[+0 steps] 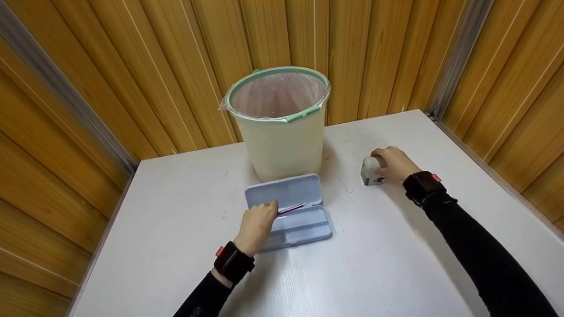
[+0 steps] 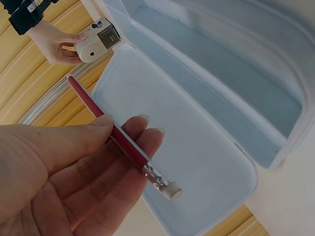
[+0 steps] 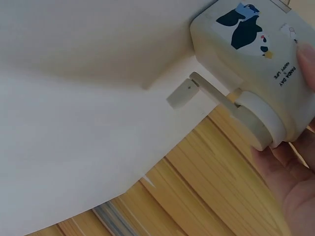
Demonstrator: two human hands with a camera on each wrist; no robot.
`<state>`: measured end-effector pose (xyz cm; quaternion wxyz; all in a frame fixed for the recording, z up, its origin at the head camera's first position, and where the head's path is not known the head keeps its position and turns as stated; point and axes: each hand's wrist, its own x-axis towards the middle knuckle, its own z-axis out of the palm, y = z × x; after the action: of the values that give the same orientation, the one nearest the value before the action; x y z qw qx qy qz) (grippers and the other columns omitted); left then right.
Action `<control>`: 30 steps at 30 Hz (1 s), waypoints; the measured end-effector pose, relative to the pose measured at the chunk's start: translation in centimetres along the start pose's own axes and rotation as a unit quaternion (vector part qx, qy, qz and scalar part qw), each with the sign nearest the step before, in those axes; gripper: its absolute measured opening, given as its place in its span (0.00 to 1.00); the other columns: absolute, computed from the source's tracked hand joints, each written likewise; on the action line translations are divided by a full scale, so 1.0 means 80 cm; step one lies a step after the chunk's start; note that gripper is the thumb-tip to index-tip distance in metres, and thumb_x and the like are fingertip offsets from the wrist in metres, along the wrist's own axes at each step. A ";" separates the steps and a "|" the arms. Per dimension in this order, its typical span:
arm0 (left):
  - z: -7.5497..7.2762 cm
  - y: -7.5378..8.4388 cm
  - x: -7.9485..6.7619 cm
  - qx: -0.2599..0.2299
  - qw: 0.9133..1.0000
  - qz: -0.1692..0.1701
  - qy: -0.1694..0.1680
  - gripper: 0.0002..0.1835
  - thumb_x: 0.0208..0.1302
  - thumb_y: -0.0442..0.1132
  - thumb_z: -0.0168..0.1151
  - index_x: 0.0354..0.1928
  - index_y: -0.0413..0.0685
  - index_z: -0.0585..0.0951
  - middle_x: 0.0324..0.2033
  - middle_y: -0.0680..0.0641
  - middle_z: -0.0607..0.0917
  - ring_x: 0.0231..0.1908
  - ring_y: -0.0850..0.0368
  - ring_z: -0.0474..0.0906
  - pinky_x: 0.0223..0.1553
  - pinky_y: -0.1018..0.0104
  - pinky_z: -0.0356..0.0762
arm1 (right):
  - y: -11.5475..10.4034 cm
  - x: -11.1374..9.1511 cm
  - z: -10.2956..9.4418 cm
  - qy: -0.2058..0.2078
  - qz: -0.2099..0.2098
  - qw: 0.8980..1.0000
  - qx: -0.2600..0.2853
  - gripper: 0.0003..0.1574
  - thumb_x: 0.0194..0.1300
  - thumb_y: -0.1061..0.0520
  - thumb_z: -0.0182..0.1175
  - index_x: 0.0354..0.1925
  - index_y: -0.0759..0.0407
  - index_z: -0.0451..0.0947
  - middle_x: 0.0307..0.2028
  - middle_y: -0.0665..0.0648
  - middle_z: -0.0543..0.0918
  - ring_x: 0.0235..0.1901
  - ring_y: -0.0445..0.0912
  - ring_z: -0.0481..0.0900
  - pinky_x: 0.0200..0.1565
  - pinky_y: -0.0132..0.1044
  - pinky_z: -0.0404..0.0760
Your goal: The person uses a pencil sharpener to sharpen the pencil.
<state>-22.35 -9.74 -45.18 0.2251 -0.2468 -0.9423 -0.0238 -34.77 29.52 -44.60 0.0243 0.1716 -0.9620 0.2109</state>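
Observation:
My left hand [image 1: 257, 222] pinches a red pencil [image 2: 129, 143] between thumb and fingers. The pencil's white eraser end and silver ferrule show in the left wrist view, and its tip points right in the head view. Beneath that hand lies an opened light-blue pencil case [image 1: 304, 220], its lid folded back toward the bin. Off to the right, my right hand [image 1: 395, 164] grips a cream crank pencil sharpener [image 1: 372, 171] on the table. Panda pictures cover the sharpener's side [image 3: 246, 29], and its crank handle [image 3: 216, 93] sticks out in the right wrist view.
A cream bin [image 1: 286, 149] with a green rim and a clear plastic liner stands right behind the pencil case. The white table [image 1: 185, 229] meets wood-look panel walls [image 1: 176, 66] at the back and sides.

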 end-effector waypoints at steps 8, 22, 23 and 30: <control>0.000 0.001 0.003 -0.008 1.000 0.007 0.004 0.09 0.53 0.23 0.58 0.26 0.42 0.70 0.15 0.44 0.80 0.17 0.47 0.80 0.15 0.55 0.76 | -0.036 -0.027 0.009 -0.005 -0.011 1.000 0.002 0.28 0.52 0.68 0.71 0.51 0.74 0.77 0.47 0.72 0.83 0.49 0.65 0.79 0.54 0.60 0.76; 0.000 0.013 0.012 -0.006 1.000 0.004 0.007 0.08 0.58 0.30 0.61 0.25 0.45 0.72 0.15 0.47 0.81 0.17 0.49 0.80 0.14 0.55 0.76 | -0.094 -0.067 0.031 -0.006 -0.037 0.999 0.011 0.27 0.46 0.69 0.74 0.47 0.71 0.80 0.43 0.68 0.85 0.45 0.61 0.81 0.50 0.57 0.79; 0.000 0.015 0.013 -0.005 1.000 0.004 0.005 0.08 0.58 0.32 0.62 0.26 0.45 0.73 0.15 0.48 0.81 0.16 0.50 0.80 0.14 0.56 0.75 | -0.097 -0.069 0.033 -0.002 -0.043 0.999 0.007 0.27 0.45 0.69 0.75 0.47 0.71 0.80 0.43 0.68 0.85 0.44 0.61 0.81 0.49 0.56 0.80; 0.004 0.027 0.021 -0.005 1.000 0.012 0.003 0.09 0.58 0.42 0.66 0.26 0.48 0.77 0.17 0.49 0.83 0.17 0.51 0.81 0.14 0.58 0.75 | -0.115 -0.080 0.043 0.013 -0.061 0.998 0.005 0.28 0.43 0.68 0.76 0.46 0.71 0.81 0.40 0.66 0.86 0.41 0.58 0.80 0.46 0.53 0.80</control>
<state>-22.79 -7.02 -44.88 0.2265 -0.2597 -0.9384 -0.0268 -25.57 22.33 -44.80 0.0490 0.2274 -0.9482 0.2165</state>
